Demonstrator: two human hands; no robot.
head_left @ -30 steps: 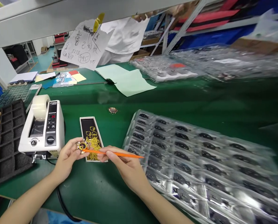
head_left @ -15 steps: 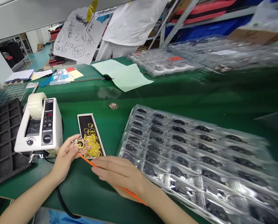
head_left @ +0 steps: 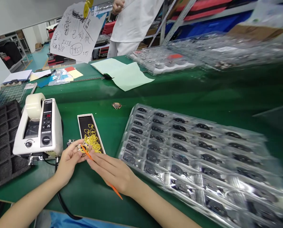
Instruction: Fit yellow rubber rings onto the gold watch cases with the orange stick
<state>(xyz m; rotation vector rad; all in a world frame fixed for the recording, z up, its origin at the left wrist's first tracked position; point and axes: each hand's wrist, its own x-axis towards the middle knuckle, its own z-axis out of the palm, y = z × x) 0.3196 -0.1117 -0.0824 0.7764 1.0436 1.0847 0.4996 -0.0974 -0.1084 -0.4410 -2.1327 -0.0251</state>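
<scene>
My left hand [head_left: 71,158] pinches a round watch case [head_left: 81,146] by its edge, between thumb and fingers. It has a gold-coloured rim, and yellow shows inside it. In my right hand [head_left: 115,171] is a thin orange pointed stick [head_left: 114,191], gripped like a pen. Its tip lies over the face of the case; whether it touches cannot be made out. Just behind both hands stands a white-rimmed box [head_left: 84,116] with a black bottom, holding a heap of thin yellow rings [head_left: 92,136]. The hands hide its near end.
A tape dispenser [head_left: 53,126] stands left, beside a black foam tray [head_left: 13,139] with gold-coloured pieces. Clear plastic trays [head_left: 163,186] of dark parts fill the right. Another round piece [head_left: 117,105] lies behind the box. A person in white [head_left: 132,28] stands across the bench.
The orange stick's tip has moved from the lower edge of the watch case onto its face. My right hand has come closer to my left. The view has shifted slightly.
</scene>
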